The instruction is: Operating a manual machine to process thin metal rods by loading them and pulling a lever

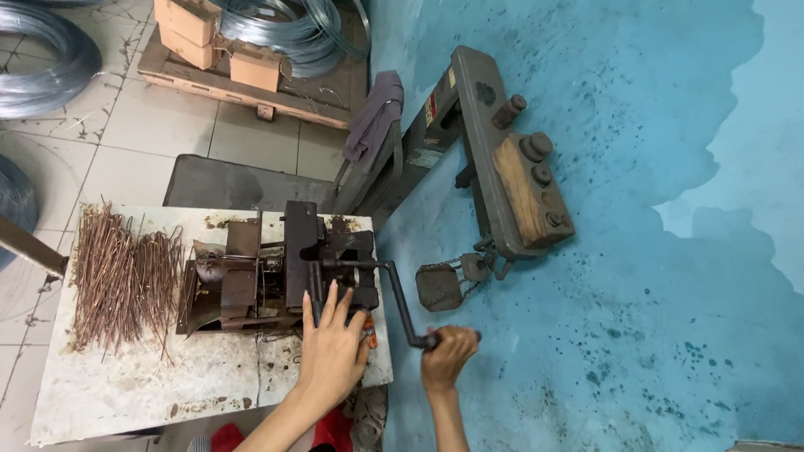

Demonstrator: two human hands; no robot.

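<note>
**Hands brace and crank a wire-bending machine**

Rust-brown iron bending machine (pixel 276 270) sits at the right end of a worn white tabletop (pixel 137 386), close to the edge, so its black bent crank handle (pixel 398 299) can swing clear over the blue-painted floor (pixel 599 310). The right hand (pixel 448 352) has its grip closed around the end of that handle, low and out to the side of the tabletop. The left hand (pixel 330 346) lies flat, fingers spread and holding nothing, pressed against the machine's dark front block, seemingly to steady it against the pull of the crank. A heap of thin copper-coloured bent wire pieces (pixel 124 276) lies on the left part of the tabletop, just beside the machine and within easy reach. Coils of grey steel wire (pixel 276 8) rest on the tiled floor beyond.
</note>
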